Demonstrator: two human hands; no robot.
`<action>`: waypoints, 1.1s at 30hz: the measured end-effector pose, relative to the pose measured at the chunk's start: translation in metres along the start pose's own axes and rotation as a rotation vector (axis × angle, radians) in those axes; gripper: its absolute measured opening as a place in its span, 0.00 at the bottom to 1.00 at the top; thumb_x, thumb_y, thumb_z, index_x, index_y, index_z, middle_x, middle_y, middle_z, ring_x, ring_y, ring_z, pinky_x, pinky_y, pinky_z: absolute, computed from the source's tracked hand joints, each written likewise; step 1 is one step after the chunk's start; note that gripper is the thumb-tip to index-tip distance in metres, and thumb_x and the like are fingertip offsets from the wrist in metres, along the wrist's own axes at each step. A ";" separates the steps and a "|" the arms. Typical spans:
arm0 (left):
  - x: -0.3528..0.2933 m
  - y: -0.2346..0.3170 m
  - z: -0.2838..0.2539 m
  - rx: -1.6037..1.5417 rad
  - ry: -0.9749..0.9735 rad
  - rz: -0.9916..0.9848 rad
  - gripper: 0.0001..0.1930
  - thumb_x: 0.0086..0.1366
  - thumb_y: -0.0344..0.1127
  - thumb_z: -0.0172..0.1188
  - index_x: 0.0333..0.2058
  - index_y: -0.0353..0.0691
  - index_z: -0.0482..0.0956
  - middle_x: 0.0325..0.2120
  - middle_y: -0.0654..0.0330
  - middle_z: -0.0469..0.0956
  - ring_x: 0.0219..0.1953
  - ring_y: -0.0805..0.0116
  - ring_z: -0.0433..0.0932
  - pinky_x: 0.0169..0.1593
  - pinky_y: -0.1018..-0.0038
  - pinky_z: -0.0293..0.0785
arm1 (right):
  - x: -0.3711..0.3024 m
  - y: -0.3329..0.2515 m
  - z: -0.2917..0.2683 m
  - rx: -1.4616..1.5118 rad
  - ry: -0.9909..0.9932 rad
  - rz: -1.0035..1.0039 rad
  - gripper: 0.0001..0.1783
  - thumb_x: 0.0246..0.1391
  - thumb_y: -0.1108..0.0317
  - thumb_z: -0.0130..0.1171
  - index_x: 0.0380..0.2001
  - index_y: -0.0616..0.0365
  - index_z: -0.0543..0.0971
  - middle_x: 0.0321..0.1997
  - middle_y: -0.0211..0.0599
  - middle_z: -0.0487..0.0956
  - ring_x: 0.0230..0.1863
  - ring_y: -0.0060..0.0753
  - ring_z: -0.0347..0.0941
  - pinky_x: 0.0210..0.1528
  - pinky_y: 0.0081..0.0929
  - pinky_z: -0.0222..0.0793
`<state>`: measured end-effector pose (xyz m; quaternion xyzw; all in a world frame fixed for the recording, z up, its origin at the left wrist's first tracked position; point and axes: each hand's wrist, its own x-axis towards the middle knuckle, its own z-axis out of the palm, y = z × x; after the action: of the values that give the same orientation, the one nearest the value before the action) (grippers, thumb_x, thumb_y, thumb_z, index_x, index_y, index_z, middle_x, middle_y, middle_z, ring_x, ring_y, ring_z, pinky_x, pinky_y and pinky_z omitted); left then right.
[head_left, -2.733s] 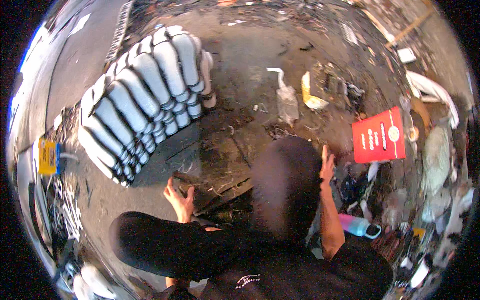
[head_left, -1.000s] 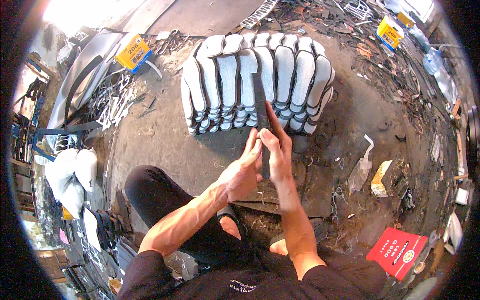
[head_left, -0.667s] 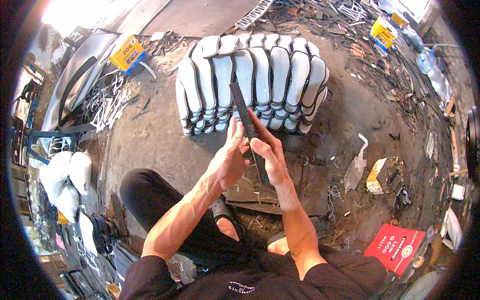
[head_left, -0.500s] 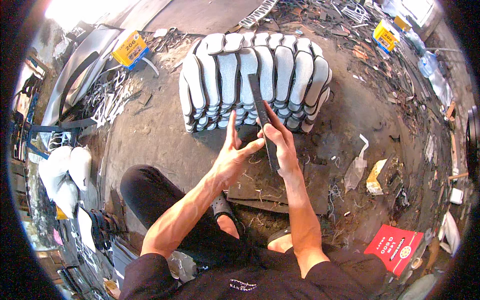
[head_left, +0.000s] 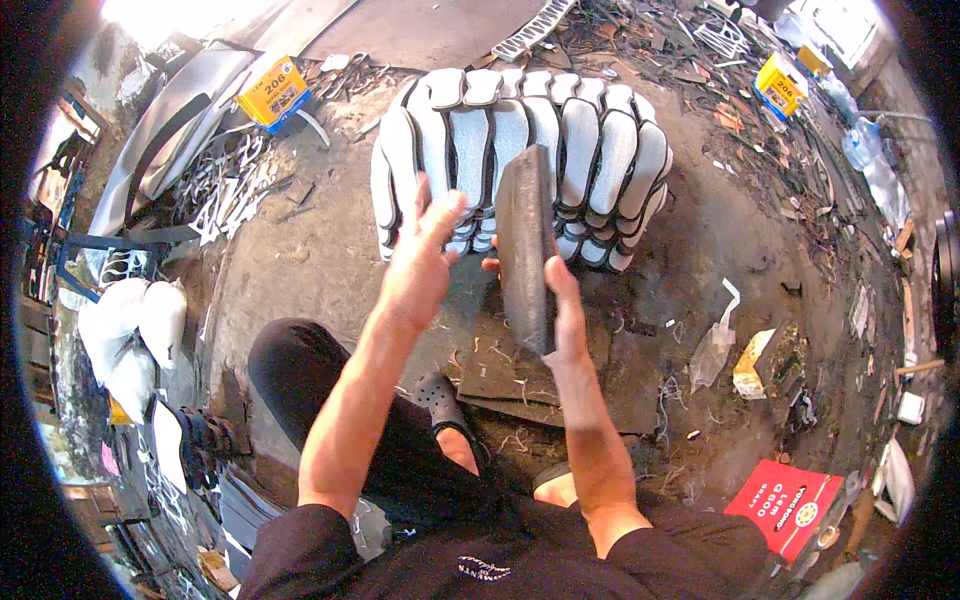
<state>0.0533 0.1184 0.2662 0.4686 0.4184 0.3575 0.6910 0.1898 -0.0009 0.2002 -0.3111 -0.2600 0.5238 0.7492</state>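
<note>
My right hand (head_left: 568, 310) grips a long dark slab (head_left: 524, 250), close in size to a shoe sole, its thumb along the right edge and fingertips showing at the left edge. The slab stands nearly upright, its broad dark face toward me. To its left, my left hand (head_left: 420, 265) is raised with fingers stretched and apart, holding nothing and slightly blurred. Beyond both hands sits a large pile of insoles (head_left: 612, 160), pale blue-white on top with dark edges, packed side by side in rows. The slab and my left fingers hide part of its front.
Yellow-and-blue boxes (head_left: 272, 92) lie at the far left and far right. White bags (head_left: 130, 335) sit at the left; a red box (head_left: 785, 508) lies near right. Scraps and a torn clear plastic bag (head_left: 712, 355) litter the floor. My bent knee (head_left: 290, 365) is at left.
The dark slab has turned from thin edge-on to broad face toward me, in my right hand. My left hand has moved left, away from it. The view has shifted slightly.
</note>
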 end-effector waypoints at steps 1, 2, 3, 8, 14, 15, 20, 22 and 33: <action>0.000 -0.020 -0.003 0.060 -0.057 -0.014 0.48 0.78 0.59 0.61 0.84 0.46 0.47 0.79 0.51 0.60 0.77 0.49 0.64 0.77 0.47 0.60 | -0.003 -0.005 -0.005 0.136 -0.055 0.113 0.40 0.79 0.38 0.48 0.77 0.60 0.69 0.72 0.46 0.79 0.66 0.39 0.80 0.72 0.37 0.70; -0.006 -0.040 0.000 0.017 -0.157 0.000 0.45 0.78 0.59 0.62 0.82 0.42 0.53 0.76 0.52 0.65 0.74 0.51 0.67 0.75 0.49 0.63 | -0.004 -0.003 -0.004 0.127 0.006 0.095 0.38 0.81 0.41 0.47 0.77 0.61 0.69 0.72 0.45 0.79 0.67 0.38 0.79 0.72 0.36 0.70; -0.012 -0.047 0.009 -0.033 -0.262 0.014 0.43 0.78 0.58 0.63 0.79 0.38 0.59 0.73 0.52 0.70 0.72 0.53 0.70 0.74 0.52 0.67 | -0.005 -0.006 -0.005 0.110 0.068 0.074 0.35 0.83 0.45 0.46 0.76 0.61 0.69 0.71 0.43 0.79 0.67 0.37 0.78 0.72 0.35 0.70; -0.023 -0.028 0.015 -0.396 -0.296 -0.267 0.21 0.80 0.43 0.65 0.64 0.41 0.79 0.55 0.60 0.86 0.52 0.64 0.87 0.54 0.61 0.85 | 0.009 -0.029 -0.013 -1.014 0.376 -0.451 0.20 0.78 0.56 0.60 0.59 0.59 0.82 0.57 0.39 0.83 0.57 0.35 0.78 0.64 0.33 0.70; -0.040 -0.042 0.026 -0.133 -0.414 -0.034 0.27 0.79 0.35 0.65 0.73 0.44 0.72 0.63 0.63 0.81 0.62 0.70 0.78 0.68 0.65 0.74 | 0.016 -0.052 -0.026 -1.510 0.461 -0.515 0.12 0.72 0.64 0.62 0.33 0.58 0.80 0.32 0.42 0.80 0.40 0.50 0.77 0.46 0.47 0.70; -0.047 -0.042 0.035 -0.043 -0.465 0.022 0.29 0.81 0.37 0.64 0.75 0.42 0.68 0.66 0.63 0.78 0.66 0.74 0.73 0.71 0.69 0.69 | 0.019 -0.046 -0.031 -1.640 0.401 -0.540 0.13 0.73 0.65 0.60 0.32 0.58 0.80 0.33 0.43 0.80 0.41 0.51 0.77 0.46 0.47 0.70; -0.049 -0.043 0.035 0.204 -0.479 0.229 0.38 0.83 0.39 0.61 0.83 0.41 0.54 0.74 0.58 0.69 0.75 0.67 0.64 0.79 0.66 0.56 | 0.015 0.014 -0.038 -0.725 0.521 -0.269 0.15 0.77 0.66 0.52 0.32 0.59 0.77 0.32 0.23 0.73 0.32 0.23 0.69 0.37 0.27 0.66; -0.046 -0.041 0.032 0.141 -0.497 0.144 0.37 0.83 0.39 0.61 0.82 0.41 0.55 0.75 0.56 0.68 0.76 0.67 0.63 0.79 0.66 0.56 | 0.010 0.013 -0.029 -0.461 0.511 -0.166 0.15 0.77 0.64 0.52 0.33 0.58 0.77 0.32 0.21 0.74 0.32 0.19 0.68 0.36 0.25 0.66; -0.046 -0.020 0.032 0.729 -0.219 0.558 0.43 0.70 0.36 0.71 0.81 0.48 0.63 0.65 0.42 0.73 0.70 0.41 0.70 0.74 0.52 0.67 | 0.005 0.028 -0.043 -0.702 0.220 -0.188 0.09 0.64 0.75 0.65 0.47 0.58 0.86 0.40 0.28 0.87 0.40 0.23 0.81 0.43 0.26 0.76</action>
<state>0.0665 0.0602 0.2657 0.8103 0.2994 0.3080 0.3988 0.2045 0.0024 0.1506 -0.5780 -0.3692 0.2954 0.6651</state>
